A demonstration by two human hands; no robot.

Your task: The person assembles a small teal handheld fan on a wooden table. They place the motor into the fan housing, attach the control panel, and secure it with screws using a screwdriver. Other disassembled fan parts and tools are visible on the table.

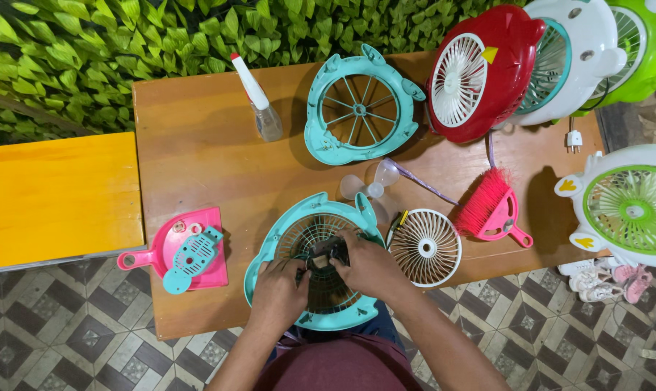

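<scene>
Spanning patterned floor tiles (67,340) below a leafy wall (89,51), the wooden tabletop (197,145) bears one pink dustpan (190,250), one spray bottle (259,101), two teal fan shells, with both hands, left (278,286) and right (368,264), curled around a small dark motor (328,252) on the nearer shell (270,246), and four assembled fans.

Landmark: fan housing (284,239), at table's (197,145) near edge, both hands on its centre motor (328,252).
Left: dustpan (172,253), small cover (191,253) on it.
Right: round grille (424,247); beyond, brush (487,206).
Behind: loose blade (371,187), second housing (360,103), spray bottle (257,98).
Behind-right: assembled fans (480,72).
</scene>
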